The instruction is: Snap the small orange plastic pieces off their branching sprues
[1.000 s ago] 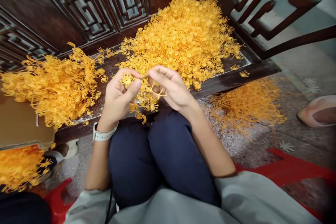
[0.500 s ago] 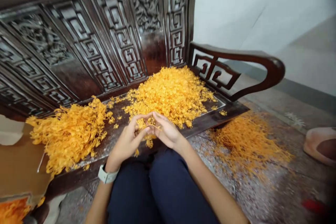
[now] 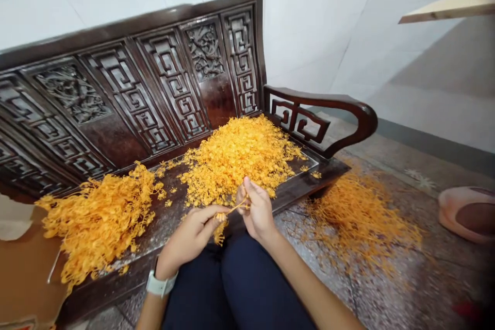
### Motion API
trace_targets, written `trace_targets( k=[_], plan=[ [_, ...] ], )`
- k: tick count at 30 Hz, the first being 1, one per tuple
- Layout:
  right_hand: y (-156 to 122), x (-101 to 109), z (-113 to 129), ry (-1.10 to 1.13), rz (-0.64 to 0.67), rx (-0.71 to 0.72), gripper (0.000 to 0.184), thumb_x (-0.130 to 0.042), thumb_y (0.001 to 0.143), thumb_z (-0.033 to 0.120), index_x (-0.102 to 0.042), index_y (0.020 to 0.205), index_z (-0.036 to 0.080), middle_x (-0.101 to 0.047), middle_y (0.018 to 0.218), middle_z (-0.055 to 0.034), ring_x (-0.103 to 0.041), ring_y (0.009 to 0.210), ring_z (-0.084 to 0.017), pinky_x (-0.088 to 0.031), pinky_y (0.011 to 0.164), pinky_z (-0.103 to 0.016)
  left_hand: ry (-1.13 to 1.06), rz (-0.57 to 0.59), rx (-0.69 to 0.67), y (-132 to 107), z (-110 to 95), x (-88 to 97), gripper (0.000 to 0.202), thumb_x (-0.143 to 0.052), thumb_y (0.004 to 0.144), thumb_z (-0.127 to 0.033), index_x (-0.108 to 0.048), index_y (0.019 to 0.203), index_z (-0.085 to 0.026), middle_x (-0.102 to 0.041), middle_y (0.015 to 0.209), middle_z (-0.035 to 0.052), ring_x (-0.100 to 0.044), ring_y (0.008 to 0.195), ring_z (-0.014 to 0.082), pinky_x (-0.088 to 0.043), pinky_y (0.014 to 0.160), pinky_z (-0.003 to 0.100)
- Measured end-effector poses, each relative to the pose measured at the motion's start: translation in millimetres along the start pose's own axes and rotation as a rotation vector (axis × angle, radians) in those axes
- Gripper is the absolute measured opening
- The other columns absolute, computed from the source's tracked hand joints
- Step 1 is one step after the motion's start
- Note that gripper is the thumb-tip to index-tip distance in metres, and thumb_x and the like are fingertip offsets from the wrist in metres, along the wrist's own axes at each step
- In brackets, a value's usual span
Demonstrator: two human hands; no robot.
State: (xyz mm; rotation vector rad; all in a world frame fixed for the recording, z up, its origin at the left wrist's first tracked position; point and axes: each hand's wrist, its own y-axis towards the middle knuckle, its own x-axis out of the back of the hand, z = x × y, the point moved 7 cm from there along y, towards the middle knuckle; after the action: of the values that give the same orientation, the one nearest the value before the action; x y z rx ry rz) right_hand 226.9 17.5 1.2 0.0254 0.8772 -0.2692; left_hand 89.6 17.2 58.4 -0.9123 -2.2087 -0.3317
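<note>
Between my hands is a yellow plastic piece (image 3: 220, 215) with curled prongs, joined to a thin yellow strip (image 3: 235, 208). My left hand (image 3: 191, 237), with a pale watch on its wrist, pinches the pronged end between thumb and fingers. The strip's other end is gripped by my right hand (image 3: 261, 214), thumb pointing up. More yellow prongs hang below my left fingertips. Just beyond my hands lies a heap of small loose yellow pieces (image 3: 240, 157). To the left a second heap (image 3: 104, 216) holds tangled, longer yellow pieces.
Both heaps rest on a dark wooden bench seat (image 3: 166, 224) with a carved backrest (image 3: 116, 144) and a curved armrest (image 3: 348, 103). Thin orange-yellow strips (image 3: 359, 211) cover the floor at right, near a pinkish rounded object (image 3: 464, 211). A cardboard box (image 3: 31, 273) stands at left.
My hands were close together around the yellow piece. My right hand has drawn away up and to the right, and the strip now stretches between them. The view has shifted, showing more wall.
</note>
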Motion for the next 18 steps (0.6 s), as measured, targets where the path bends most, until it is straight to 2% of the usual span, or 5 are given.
trace_targets(
  k=[5,7,9,14,18],
  plan=[
    [22.0,71.0,66.7,0.063,-0.239,0.118,0.065,-0.085,0.082,0.06,-0.034,0.063,0.023,-0.029,0.053,0.0104,-0.023,0.042,-0.005,-0.02,0.038,-0.019,0.087,-0.026,-0.013,-17.8,2.0,1.9,0.033,-0.047,0.11,-0.03,-0.08,0.11,-0.026,-0.082,0.103,0.0043,-0.075,0.09,0.026,-0.052,0.087,0.036],
    [12.6,126.3,114.6,0.012,-0.467,0.307,0.066,-0.086,0.083,0.055,-0.032,0.062,0.022,-0.026,0.05,0.0113,-0.019,0.041,-0.004,-0.017,0.037,-0.018,0.024,-0.168,0.026,-33.5,16.3,16.0,0.032,-0.05,0.11,-0.034,-0.079,0.101,-0.023,-0.081,0.098,0.0049,-0.075,0.085,0.0245,-0.052,0.08,0.034],
    [-7.1,152.8,149.3,-0.079,-0.458,0.456,0.054,-0.087,0.083,0.051,-0.045,0.066,0.02,-0.03,0.052,0.0107,-0.02,0.043,-0.004,-0.018,0.038,-0.017,-0.024,-0.353,0.075,-46.5,32.1,32.3,0.027,-0.056,0.109,-0.037,-0.077,0.105,-0.021,-0.079,0.102,0.0066,-0.072,0.081,0.0223,-0.051,0.072,0.031],
    [-21.1,90.4,129.7,-0.465,0.04,0.249,0.037,-0.085,0.085,0.047,-0.068,0.071,0.017,-0.051,0.063,0.0011,-0.037,0.047,-0.006,-0.027,0.044,-0.021,-0.299,-0.447,0.154,-30.4,51.2,34.3,0.043,-0.066,0.105,-0.047,-0.058,0.139,-0.022,-0.053,0.072,-0.0044,-0.041,0.054,0.0118,-0.033,0.053,0.024],
    [41.9,28.8,95.8,-0.589,0.225,0.27,0.048,-0.08,0.083,0.066,-0.073,0.097,0.021,-0.06,0.083,-0.0042,-0.048,0.058,-0.012,-0.042,0.052,-0.028,-0.404,-0.412,0.092,0.2,43.4,27.9,0.039,-0.065,0.105,-0.05,-0.062,0.127,-0.018,-0.044,0.07,-0.0057,-0.037,0.058,0.0122,-0.03,0.055,0.025]
  ],
)
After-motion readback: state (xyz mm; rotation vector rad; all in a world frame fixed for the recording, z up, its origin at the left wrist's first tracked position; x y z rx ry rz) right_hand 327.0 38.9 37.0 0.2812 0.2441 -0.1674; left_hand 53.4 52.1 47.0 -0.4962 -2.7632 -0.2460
